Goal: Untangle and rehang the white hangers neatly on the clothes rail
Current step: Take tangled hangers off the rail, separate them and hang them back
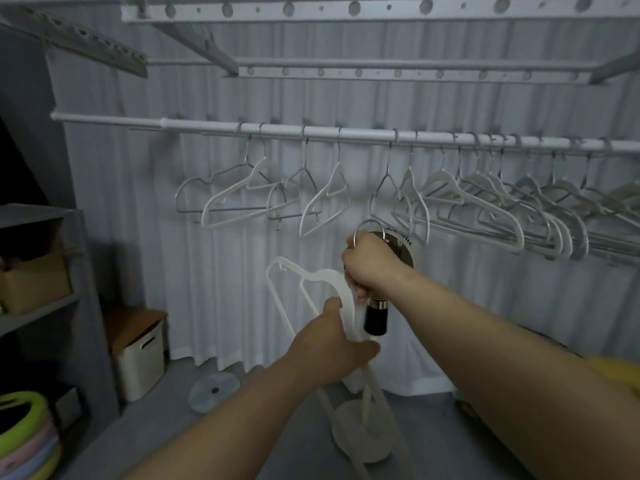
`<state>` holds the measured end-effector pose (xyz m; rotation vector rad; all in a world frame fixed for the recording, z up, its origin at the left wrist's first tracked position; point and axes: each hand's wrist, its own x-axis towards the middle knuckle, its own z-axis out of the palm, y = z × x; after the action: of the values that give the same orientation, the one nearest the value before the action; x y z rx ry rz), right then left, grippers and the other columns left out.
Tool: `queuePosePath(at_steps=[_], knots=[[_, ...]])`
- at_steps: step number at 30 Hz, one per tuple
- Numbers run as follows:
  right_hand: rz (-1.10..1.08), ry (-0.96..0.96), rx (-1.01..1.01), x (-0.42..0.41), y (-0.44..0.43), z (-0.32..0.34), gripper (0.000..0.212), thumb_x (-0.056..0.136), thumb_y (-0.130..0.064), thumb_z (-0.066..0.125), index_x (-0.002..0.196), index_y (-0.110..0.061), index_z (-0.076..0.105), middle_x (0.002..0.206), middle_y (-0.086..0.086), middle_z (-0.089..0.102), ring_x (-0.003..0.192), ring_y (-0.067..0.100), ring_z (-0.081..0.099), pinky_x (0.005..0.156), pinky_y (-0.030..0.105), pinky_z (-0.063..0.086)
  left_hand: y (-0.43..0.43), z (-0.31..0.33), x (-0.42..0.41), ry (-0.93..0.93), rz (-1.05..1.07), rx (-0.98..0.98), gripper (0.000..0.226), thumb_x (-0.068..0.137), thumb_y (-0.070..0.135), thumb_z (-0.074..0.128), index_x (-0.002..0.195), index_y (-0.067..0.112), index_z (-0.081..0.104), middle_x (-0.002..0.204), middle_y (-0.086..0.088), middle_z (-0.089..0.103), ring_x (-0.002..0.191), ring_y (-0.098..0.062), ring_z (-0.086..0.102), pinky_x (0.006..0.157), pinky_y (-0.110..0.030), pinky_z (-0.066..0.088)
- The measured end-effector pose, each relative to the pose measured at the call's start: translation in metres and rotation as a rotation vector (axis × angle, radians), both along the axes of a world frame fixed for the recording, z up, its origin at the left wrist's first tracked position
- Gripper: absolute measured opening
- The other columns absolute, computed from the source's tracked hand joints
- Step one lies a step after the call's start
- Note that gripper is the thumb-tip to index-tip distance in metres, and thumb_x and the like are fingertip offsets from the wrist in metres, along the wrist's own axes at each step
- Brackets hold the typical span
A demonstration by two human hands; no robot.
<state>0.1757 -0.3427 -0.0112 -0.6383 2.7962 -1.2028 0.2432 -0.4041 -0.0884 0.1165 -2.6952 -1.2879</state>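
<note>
Your left hand (332, 355) and right hand (372, 265) grip white hangers (329, 273) of smooth, slightly translucent plastic. The hook (369, 224) above your right fist is bright bare metal. The clothes rail (311, 131) is a smooth white-coated tube with a faint sheen. On it, the matt white hung hangers (485, 203) carry thin metal hooks, and the wire hangers (177, 200) are dull grey metal. The curtain (138, 237) behind is matt pleated cloth. The black cylinder (375, 322) is glossy, banded with polished metal. The storage box (142, 365) looks like matt plastic, under a wood-look lid (133, 322).
</note>
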Motion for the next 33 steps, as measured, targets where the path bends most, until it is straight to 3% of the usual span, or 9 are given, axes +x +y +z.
queuePosePath(at_steps=[3,5,8,13,17,19,22,27,33], knots=[[0.055,0.13,-0.048,-0.021,0.005,-0.002,0.038,0.096,-0.015,0.036,0.133,-0.007,0.036,0.093,0.019,0.057,0.061,0.024,0.053,0.051,0.025,0.042,-0.008,0.004,-0.023,0.034,-0.026,0.103,0.053,0.089,0.017,0.053,0.134,0.014,0.027,0.063,0.005,0.043,0.055,-0.005,0.045,0.042,-0.007,0.036],[0.088,0.236,-0.038,-0.038,0.012,0.001,0.039,0.096,-0.026,0.039,0.132,-0.011,0.04,0.098,0.011,0.062,0.077,0.021,0.057,0.06,0.024,0.04,-0.014,0.01,-0.04,0.058,-0.014,0.181,0.053,0.09,0.013,0.048,0.137,0.019,0.025,0.063,0.002,0.044,0.055,-0.008,0.045,0.049,-0.013,0.042],[0.162,0.31,-0.016,-0.071,0.025,0.007,0.041,0.094,-0.038,0.041,0.129,-0.017,0.045,0.079,-0.001,0.06,0.073,0.014,0.055,0.07,0.026,0.042,-0.022,0.023,-0.067,0.077,-0.023,0.199,0.044,0.09,0.01,0.044,0.131,0.023,0.033,0.062,-0.001,0.047,0.053,-0.011,0.049,0.059,-0.025,0.046],[0.072,0.704,0.261,-0.123,0.043,0.011,0.03,0.093,-0.029,0.046,0.115,-0.015,0.062,0.11,0.003,0.066,0.107,0.023,0.052,0.081,0.026,0.034,-0.03,0.046,-0.111,0.099,0.019,0.226,0.029,0.088,0.008,0.046,0.111,0.026,0.042,0.059,-0.004,0.048,0.045,-0.01,0.05,0.054,-0.026,0.048],[-0.07,1.109,0.241,-0.147,0.048,0.017,0.01,0.067,-0.016,0.065,0.072,-0.014,0.073,0.073,0.002,0.071,0.071,0.026,0.063,0.063,0.028,0.046,-0.03,0.064,-0.14,0.09,0.091,0.282,0.023,0.088,0.008,0.047,0.101,0.026,0.048,0.059,-0.004,0.045,0.048,-0.014,0.048,0.046,-0.024,0.05],[-0.085,1.02,0.286,-0.157,0.052,0.025,0.018,0.076,-0.018,0.062,0.091,-0.014,0.071,0.102,0.005,0.068,0.096,0.028,0.058,0.082,0.036,0.043,-0.026,0.072,-0.154,0.057,0.094,0.302,0.017,0.088,0.008,0.046,0.086,0.024,0.051,0.058,-0.005,0.045,0.045,-0.016,0.047,0.043,-0.021,0.049],[-0.099,0.861,0.347,-0.177,0.065,0.032,0.039,0.089,-0.027,0.047,0.127,-0.018,0.051,0.141,0.002,0.037,0.132,0.023,0.027,0.106,0.036,0.021,-0.019,0.082,-0.175,0.021,0.073,0.332,0.015,0.089,0.008,0.045,0.077,0.016,0.05,0.058,-0.006,0.043,0.046,-0.018,0.045,0.04,-0.02,0.048],[-0.049,0.629,0.288,-0.191,0.073,0.033,0.048,0.089,-0.019,0.046,0.136,-0.018,0.036,0.145,0.003,0.03,0.133,0.024,0.025,0.111,0.039,0.021,-0.009,0.101,-0.208,0.056,0.107,0.36,0.016,0.089,0.01,0.045,0.074,0.013,0.048,0.057,-0.005,0.043,0.045,-0.017,0.045,0.037,-0.019,0.046],[-0.051,0.575,0.303,-0.202,0.081,0.032,0.056,0.088,-0.006,0.044,0.14,-0.018,0.029,0.141,0.005,0.037,0.129,0.025,0.037,0.108,0.038,0.027,-0.003,0.124,-0.238,0.064,0.111,0.367,0.017,0.09,0.012,0.044,0.073,0.008,0.046,0.057,-0.006,0.041,0.043,-0.016,0.044,0.034,-0.016,0.045]])
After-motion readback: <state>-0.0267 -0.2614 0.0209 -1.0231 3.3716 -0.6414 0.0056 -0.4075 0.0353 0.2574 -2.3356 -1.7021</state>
